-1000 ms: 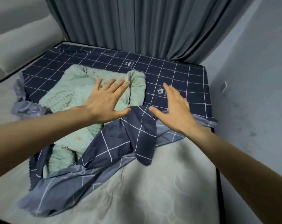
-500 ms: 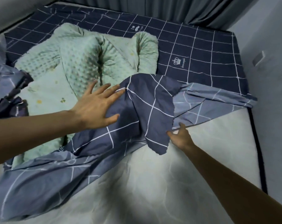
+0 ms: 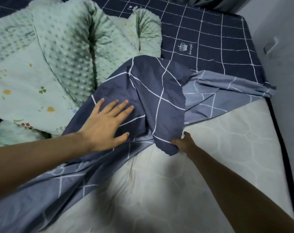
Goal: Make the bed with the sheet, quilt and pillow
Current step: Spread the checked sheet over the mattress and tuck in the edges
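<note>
Nearest the camera the mattress [image 3: 185,182] lay bare, so the job looked barely begun: the navy checked sheet [image 3: 159,91] covered only the far part and lay bunched back across the middle. The right hand [image 3: 183,142] pinched a folded-over flap of it while the left hand [image 3: 107,121] rested flat, fingers spread, on the fold. Beyond, the green quilt [image 3: 63,47] sat crumpled; no pillow was visible.

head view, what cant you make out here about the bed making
1. Right hand, head view: its fingers go under the folded flap of the navy white-grid cotton sheet, so the grip is hidden.
2. Mint green dotted plush quilt: cut off by the left and top edges.
3. Pillow: none recognisable in view.
4. Small crown logo text on the sheet: too small to read.
</note>
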